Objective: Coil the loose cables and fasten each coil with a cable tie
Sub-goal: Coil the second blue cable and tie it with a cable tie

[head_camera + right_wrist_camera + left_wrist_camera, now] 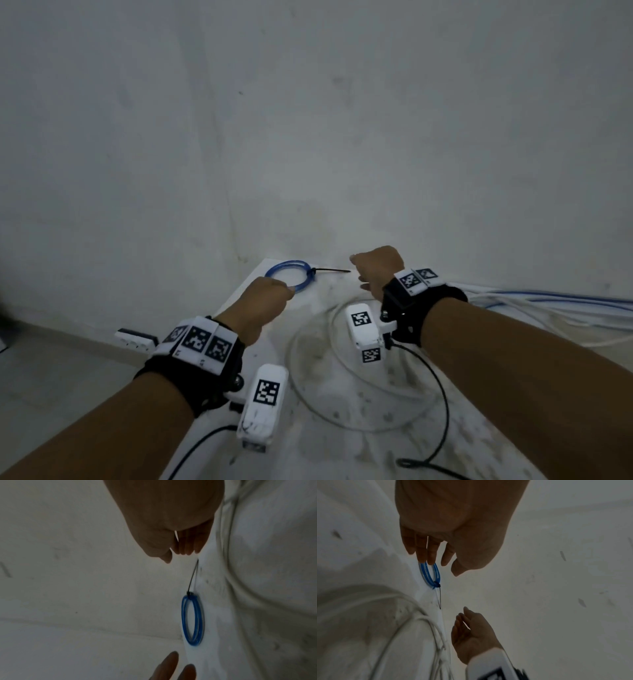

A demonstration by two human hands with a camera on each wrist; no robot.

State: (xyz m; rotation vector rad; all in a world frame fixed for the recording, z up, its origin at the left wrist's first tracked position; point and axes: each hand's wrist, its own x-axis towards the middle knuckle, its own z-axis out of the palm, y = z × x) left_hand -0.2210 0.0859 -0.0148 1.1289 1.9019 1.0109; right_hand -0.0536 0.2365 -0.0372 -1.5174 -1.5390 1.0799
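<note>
Left hand (pixel 260 308): its fingers (pixel 426 553) are straight and a bit spread. The tips touch the near edge of the blue coil.
Blue coil (pixel 287 279): a small round ring of shiny blue tube, wound about two times. It lies flat on the white table (pixel 342 394), under the left fingertips.
Cable tie (pixel 330 271): a thin black strip, snug round the far side of the coil. Its long tail sticks out straight, pointing at the right hand.
Right hand (pixel 376 270): the fingers are loosely curled, just past the tip of the tail. It seems not to touch the tail, but the view is dim.
White cable (pixel 308 394): a big loose loop, smooth and thin, lying near both wrists.
</note>
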